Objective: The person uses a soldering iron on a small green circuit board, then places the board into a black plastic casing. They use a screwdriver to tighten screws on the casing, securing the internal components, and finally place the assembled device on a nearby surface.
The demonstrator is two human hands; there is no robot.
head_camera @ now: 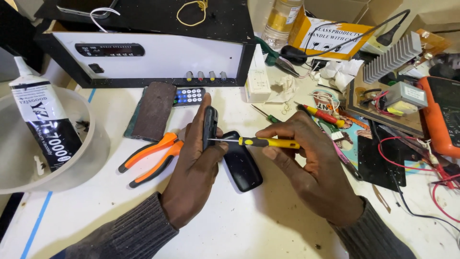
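Glue tube (42,125) stands in a pale bowl (93,148) at far left | orange pliers (152,158) lie just beside the left hand (196,168), which grips a small black phone (209,127) upright on edge | black cover (242,165) lies on the table between the hands | right hand (314,168) pinches a yellow screwdriver (261,142), tip touching the phone.

black-white glue tube (45,124) left, yellow carton (330,38) top right

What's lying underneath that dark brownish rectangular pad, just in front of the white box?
A small remote with blue and white buttons pokes out from under the pad. Its left end is covered, so I cannot see it.
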